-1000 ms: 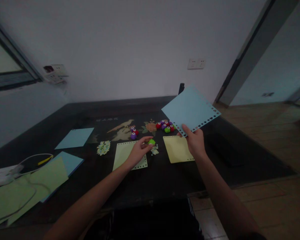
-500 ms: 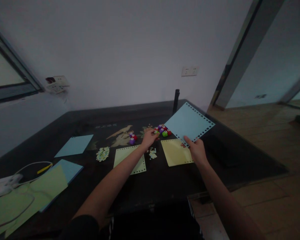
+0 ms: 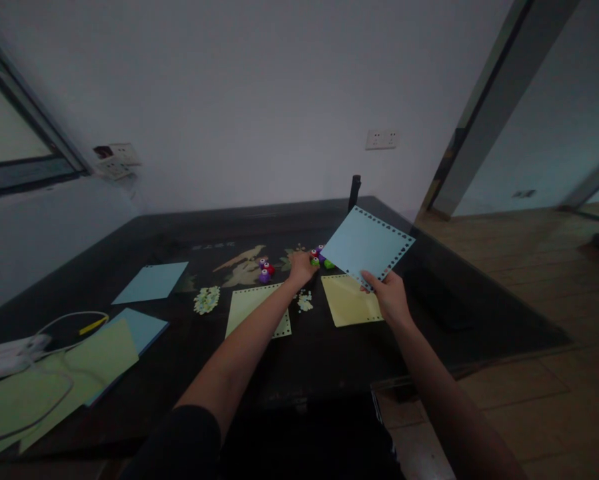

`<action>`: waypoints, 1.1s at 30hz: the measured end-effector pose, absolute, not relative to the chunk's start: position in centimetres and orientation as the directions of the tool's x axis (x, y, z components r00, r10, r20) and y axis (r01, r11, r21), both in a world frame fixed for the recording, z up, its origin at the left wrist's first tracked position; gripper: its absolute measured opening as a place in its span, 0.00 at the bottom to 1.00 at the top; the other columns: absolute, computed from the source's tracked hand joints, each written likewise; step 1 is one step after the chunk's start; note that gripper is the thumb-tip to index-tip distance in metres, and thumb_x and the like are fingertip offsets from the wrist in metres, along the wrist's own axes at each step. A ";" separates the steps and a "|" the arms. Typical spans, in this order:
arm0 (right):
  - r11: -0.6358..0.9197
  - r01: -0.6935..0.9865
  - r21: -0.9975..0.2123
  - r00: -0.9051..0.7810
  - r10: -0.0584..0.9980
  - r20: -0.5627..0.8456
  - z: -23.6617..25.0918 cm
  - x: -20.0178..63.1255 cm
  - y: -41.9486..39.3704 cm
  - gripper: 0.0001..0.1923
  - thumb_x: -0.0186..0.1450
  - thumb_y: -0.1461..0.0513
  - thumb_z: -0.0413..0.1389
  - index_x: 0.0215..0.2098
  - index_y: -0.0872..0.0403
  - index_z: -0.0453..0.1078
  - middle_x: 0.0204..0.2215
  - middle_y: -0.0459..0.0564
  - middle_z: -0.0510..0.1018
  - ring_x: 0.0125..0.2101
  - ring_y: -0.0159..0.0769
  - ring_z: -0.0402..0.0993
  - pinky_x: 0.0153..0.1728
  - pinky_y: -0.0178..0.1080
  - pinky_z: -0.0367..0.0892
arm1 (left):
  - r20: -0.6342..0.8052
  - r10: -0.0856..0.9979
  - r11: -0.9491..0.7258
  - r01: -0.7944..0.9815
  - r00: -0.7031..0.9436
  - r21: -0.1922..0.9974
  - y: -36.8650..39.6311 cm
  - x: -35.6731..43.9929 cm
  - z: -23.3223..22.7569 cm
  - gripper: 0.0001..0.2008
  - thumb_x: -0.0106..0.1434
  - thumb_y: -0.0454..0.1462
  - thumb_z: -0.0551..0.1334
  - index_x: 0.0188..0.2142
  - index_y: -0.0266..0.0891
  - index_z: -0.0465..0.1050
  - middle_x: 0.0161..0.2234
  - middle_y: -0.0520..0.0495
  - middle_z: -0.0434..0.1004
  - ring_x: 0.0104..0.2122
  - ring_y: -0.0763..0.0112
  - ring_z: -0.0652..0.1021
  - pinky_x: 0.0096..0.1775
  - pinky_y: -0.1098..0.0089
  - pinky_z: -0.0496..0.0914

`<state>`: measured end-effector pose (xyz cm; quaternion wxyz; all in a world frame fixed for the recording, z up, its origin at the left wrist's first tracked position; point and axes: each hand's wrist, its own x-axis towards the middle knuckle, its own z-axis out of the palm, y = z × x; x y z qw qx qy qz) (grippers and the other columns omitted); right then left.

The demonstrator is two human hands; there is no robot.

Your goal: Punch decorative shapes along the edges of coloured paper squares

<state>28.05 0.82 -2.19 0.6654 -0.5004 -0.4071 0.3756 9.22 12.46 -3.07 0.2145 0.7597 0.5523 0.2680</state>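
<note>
Since the earlier frames, the left hand (image 3: 302,269) has travelled forward from the small green punch to the cluster of small red, purple and green plastic craft punches (image 3: 319,257), and the pale blue square paper sheet with punched edges (image 3: 368,247) has sunk lower. Nearest, the right hand (image 3: 389,293) pinches the blue sheet's near corner, grip closed on it, the sheet raised clear of the dark glossy counter (image 3: 329,360). Just below it lies a yellow punched paper sheet (image 3: 352,303). Beyond the left grip, the fingers reach the punches; whether they have closed cannot be told. Risk: the tilted sheet may sweep the punches, or buckle under a one-corner hold.
</note>
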 end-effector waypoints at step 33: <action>0.163 0.152 -0.975 0.143 0.972 0.185 -3.5 27.7 1.4 0.18 0.47 0.50 0.62 0.27 0.55 0.70 0.21 0.46 0.74 0.20 0.31 0.67 0.20 0.35 0.63 | 0.196 0.965 -0.232 0.221 0.174 0.947 3.0 1.9 -2.6 0.06 0.52 0.37 0.63 0.28 0.35 0.70 0.24 0.50 0.73 0.24 0.73 0.73 0.30 0.71 0.67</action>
